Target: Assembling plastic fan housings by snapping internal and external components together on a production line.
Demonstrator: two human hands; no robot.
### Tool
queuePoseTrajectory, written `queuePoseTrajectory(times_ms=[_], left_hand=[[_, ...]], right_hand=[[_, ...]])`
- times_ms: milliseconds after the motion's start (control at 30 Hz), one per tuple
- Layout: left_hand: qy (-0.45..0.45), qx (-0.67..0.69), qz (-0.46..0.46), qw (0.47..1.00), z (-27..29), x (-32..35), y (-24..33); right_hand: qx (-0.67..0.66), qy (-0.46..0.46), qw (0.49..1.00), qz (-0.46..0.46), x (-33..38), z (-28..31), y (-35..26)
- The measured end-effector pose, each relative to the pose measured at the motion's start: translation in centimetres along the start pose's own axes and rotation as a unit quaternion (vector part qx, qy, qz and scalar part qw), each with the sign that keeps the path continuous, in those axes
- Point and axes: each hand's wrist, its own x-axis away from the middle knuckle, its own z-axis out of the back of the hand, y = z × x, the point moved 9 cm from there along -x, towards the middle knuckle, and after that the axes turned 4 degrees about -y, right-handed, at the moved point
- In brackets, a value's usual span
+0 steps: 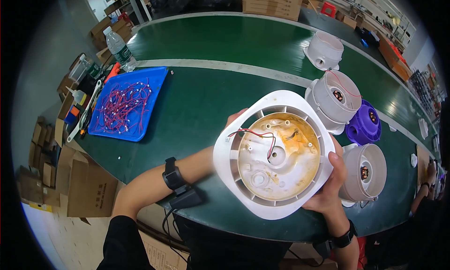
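Note:
Both hands hold a white plastic housing (pixel 309 176), tilted so its round hollow underside faces me. Its inside has yellow-brown stains, screw posts and a central hole. Red and black wires (pixel 255 133) come through this hole and lead to a slot in the rim. My left hand (pixel 236 116) grips the far left side; most of it is hidden behind the housing, with only part of the fingers showing. My right hand (pixel 332 188) is closed round the right edge, thumb on the rim. Close to it stands a whitish round housing (pixel 375 162) with a copper-wound motor inside.
More whitish housings (pixel 323 47) and a purple one (pixel 360 129) line the right side of the green table (pixel 187 96). At left lies a blue tray (pixel 146 117) of red wires, near a water bottle (pixel 120 49) and tools. A cardboard box (pixel 89 185) stands below the left edge.

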Motion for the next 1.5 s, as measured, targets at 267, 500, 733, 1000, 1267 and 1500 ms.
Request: queuePoseTrajectory(times_ms=[267, 500, 733, 1000, 1267, 1500], left_hand=[[-0.011, 0.04, 0.023, 0.999, -0.9, -0.2, -0.6], [0.072, -0.393, -0.096, 0.912, -6.5, 0.8, 3.0], [0.055, -0.934, -0.33, 0.126, -26.4, 1.7, 4.0], [0.27, -0.918, -0.281, -0.071, -25.0, 0.9, 4.3], [0.314, -0.929, -0.117, 0.154, -16.3, 0.8, 10.7], [0.354, -0.921, -0.005, 0.164, -12.8, 0.8, 11.5]], right_hand=[[-0.073, 0.048, 0.996, 0.007, -0.1, 0.1, 0.3], [-0.028, 0.078, 0.996, -0.045, 0.1, 1.6, 1.1], [-0.051, 0.147, 0.982, -0.11, -0.2, 2.9, 2.6], [-0.112, 0.137, 0.972, -0.152, 0.1, 2.1, 3.3], [-0.1, 0.116, 0.974, -0.166, -0.1, 1.7, 3.6], [-0.046, 0.034, 0.978, -0.202, -0.5, 1.6, 3.5]])
